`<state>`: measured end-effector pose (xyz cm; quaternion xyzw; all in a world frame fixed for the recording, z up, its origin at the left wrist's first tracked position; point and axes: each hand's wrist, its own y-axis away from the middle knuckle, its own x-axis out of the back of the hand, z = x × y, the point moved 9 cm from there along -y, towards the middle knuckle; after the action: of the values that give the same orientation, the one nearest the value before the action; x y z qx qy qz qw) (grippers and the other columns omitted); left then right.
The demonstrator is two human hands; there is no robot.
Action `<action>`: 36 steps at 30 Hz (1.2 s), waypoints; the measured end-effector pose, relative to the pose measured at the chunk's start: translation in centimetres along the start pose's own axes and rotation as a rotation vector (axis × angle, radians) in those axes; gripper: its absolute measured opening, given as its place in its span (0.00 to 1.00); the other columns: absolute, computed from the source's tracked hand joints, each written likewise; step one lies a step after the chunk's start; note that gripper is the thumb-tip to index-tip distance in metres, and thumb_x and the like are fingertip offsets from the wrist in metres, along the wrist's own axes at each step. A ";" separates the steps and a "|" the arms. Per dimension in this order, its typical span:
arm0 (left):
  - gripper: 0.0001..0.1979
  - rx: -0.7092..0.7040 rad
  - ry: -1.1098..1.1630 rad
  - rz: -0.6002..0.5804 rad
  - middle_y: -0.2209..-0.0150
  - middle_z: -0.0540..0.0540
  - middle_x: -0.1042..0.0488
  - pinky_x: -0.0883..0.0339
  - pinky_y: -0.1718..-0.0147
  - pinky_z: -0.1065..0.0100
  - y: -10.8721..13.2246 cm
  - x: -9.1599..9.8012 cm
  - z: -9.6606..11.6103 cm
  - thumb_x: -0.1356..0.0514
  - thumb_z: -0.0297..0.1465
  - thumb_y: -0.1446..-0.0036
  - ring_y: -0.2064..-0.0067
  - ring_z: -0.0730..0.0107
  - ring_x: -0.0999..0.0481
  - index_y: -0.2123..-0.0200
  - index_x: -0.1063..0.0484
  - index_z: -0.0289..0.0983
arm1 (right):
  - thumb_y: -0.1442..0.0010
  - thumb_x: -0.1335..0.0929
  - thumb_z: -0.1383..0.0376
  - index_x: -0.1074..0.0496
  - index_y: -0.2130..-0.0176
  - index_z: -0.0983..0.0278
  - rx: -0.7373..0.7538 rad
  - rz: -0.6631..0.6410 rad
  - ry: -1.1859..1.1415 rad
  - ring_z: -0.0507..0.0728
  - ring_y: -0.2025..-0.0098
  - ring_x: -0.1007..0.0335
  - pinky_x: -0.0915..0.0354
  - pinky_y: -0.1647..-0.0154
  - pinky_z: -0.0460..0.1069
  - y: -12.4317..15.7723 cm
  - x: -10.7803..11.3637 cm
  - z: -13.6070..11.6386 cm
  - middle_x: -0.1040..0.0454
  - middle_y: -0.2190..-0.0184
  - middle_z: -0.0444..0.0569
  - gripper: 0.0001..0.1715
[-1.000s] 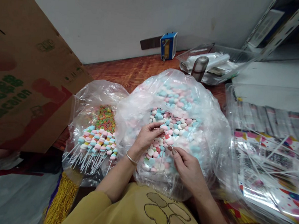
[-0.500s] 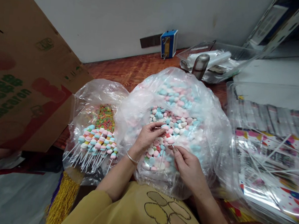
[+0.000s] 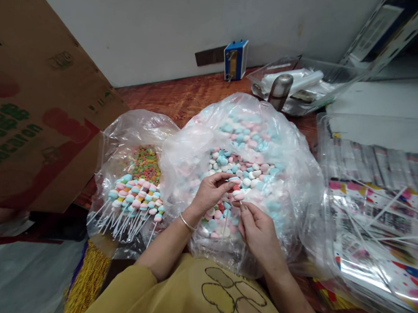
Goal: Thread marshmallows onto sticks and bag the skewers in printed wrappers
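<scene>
Over the big open plastic bag of pink, blue and white marshmallows (image 3: pixel 250 171), both my hands are on one candy skewer (image 3: pixel 238 195). It carries pink, white and blue marshmallow pieces with a red piece between them. My left hand (image 3: pixel 212 193) pinches the top marshmallow between thumb and fingers. My right hand (image 3: pixel 259 228) is closed around the white stick just below the lower marshmallow, and its fingers cover most of the stick. To the left, finished-looking marshmallow skewers (image 3: pixel 137 199) lie in a pile, sticks toward me, on a bag of colourful ring candies (image 3: pixel 147 164).
A large cardboard box (image 3: pixel 46 99) stands at the left. On the right is a clear tub (image 3: pixel 320 182) with printed packaging and loose white sticks. Behind the bags are a blue box (image 3: pixel 240 59), a metallic cylinder (image 3: pixel 280 91) and a clear tray (image 3: pixel 335 91) of plastic film.
Both hands and the skewer have shifted slightly; the top marshmallow now sits a little farther right and lower, closer to the red piece. The grips stay the same.
</scene>
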<state>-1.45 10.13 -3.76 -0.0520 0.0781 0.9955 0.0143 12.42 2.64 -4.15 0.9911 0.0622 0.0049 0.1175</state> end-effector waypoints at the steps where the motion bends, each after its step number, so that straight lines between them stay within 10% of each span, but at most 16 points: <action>1: 0.22 -0.002 0.003 -0.001 0.67 0.46 0.17 0.24 0.64 0.66 0.0 -0.1 0.0 0.25 0.43 0.53 0.65 0.66 0.19 0.58 0.18 0.36 | 0.33 0.38 0.47 0.24 0.56 0.65 0.010 0.003 0.006 0.50 0.84 0.50 0.51 0.84 0.46 0.0 0.0 -0.1 0.44 0.85 0.35 0.27; 11: 0.22 -0.021 0.009 -0.004 0.57 0.42 0.17 0.24 0.61 0.66 0.4 -0.5 -0.7 0.28 0.44 0.48 0.59 0.63 0.19 0.53 0.19 0.38 | 0.31 0.40 0.52 0.31 0.65 0.61 0.137 0.082 0.099 0.52 0.80 0.42 0.43 0.78 0.47 -1.0 -0.6 -0.4 0.37 0.80 0.39 0.19; 17: 0.36 0.133 0.426 0.021 0.57 0.43 0.19 0.25 0.67 0.66 0.3 -1.4 -0.3 0.35 0.55 0.45 0.61 0.61 0.17 0.39 0.30 0.43 | 0.29 0.41 0.56 0.28 0.62 0.62 0.306 0.115 0.319 0.54 0.72 0.32 0.39 0.70 0.47 -0.6 -0.6 -1.7 0.25 0.72 0.46 0.18; 25: 0.25 0.189 0.681 0.021 0.76 0.55 0.34 0.40 0.79 0.77 -0.1 -4.1 0.1 0.25 0.48 0.53 0.79 0.82 0.35 0.66 0.30 0.36 | 0.28 0.41 0.55 0.28 0.60 0.62 0.396 0.138 0.520 0.57 0.74 0.28 0.40 0.72 0.47 0.4 -0.5 -2.4 0.25 0.75 0.46 0.19; 36: 0.27 0.115 0.858 0.192 0.75 0.56 0.38 0.42 0.77 0.77 1.7 -4.0 0.0 0.29 0.52 0.49 0.78 0.84 0.42 0.66 0.36 0.37 | 0.25 0.47 0.61 0.30 0.63 0.63 0.616 0.252 0.960 0.57 0.84 0.32 0.52 0.79 0.48 2.5 -2.3 -2.7 0.29 0.82 0.45 0.23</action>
<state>2.49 8.42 -3.08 -0.4523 0.1365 0.8746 -0.1092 10.39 0.53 -0.94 0.8661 -0.0116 0.4491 -0.2192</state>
